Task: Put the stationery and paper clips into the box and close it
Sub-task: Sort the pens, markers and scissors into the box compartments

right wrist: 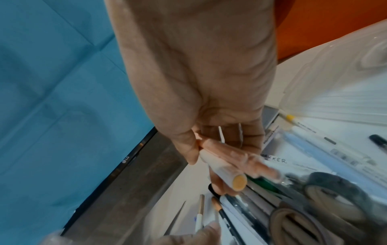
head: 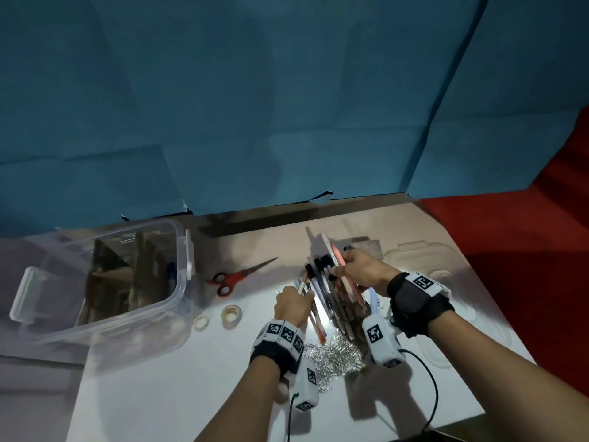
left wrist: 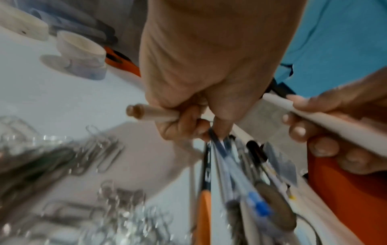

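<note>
The pens (head: 318, 293) lie bunched mid-table, well right of the open box (head: 105, 275). The left hand (head: 291, 306) curls round a few near their ends; the right hand (head: 360, 271) pinches two markers (head: 334, 255). Better to square the bundle and grip mid-length before carrying. Scissors (head: 237, 275) and tape rolls (head: 231, 313) lie across the way; paper clips (head: 334, 355) heap nearer, the lid (head: 424, 256) far right
</note>
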